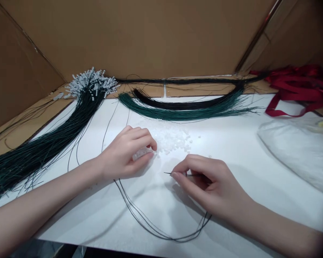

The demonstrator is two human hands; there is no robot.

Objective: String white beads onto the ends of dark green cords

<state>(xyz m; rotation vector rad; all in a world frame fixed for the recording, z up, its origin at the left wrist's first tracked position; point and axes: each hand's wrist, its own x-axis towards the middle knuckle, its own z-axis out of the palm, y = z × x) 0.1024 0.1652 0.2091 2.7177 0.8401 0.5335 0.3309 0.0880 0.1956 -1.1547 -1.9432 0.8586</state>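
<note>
My right hand [207,179] pinches a thin dark wire [167,173] between thumb and forefinger, its short tip pointing left. Several dark wires [161,234] hang in a loop across the white tabletop, from below my right hand to under my left. My left hand [133,150] rests at the left edge of a pile of small clear beads [173,139]. Its fingers are curled, with thumb and forefinger tips nearly together. Whether a bead sits between those tips I cannot make out. Some beads show in the gap behind the thumb.
A large bundle of green wires [67,130] tipped with white beads [93,83] lies at left. Green wires [177,114] and black wires [174,105] lie behind the pile. Red ribbon [298,89] and a clear plastic bag [298,150] are at right. Cardboard walls [140,36] enclose the back.
</note>
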